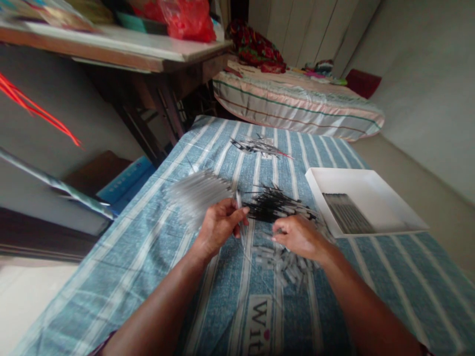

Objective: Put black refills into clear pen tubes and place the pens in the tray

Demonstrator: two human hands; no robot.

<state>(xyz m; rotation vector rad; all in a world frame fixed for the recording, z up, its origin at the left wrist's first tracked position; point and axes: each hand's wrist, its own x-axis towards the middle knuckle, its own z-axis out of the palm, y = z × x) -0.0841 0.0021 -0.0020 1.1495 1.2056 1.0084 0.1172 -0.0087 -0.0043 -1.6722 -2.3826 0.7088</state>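
Observation:
My left hand (219,225) is closed in a pinch on a thin clear tube (239,207) that stands upright between its fingers. My right hand (299,236) lies palm down, fingers curled, over a heap of small grey caps (282,264); what its fingertips hold is hidden. Between and beyond the hands lies a pile of thin black rods (274,202). A pile of clear tubes (198,193) spreads out just past my left hand. All rest on a blue-and-white striped cloth (148,257).
A white tray (386,198) with a row of dark finished pieces (347,212) sits to the right. A smaller scatter of black bits (260,146) lies farther off. A wooden table (122,49) stands at the left, a striped mattress (297,101) behind.

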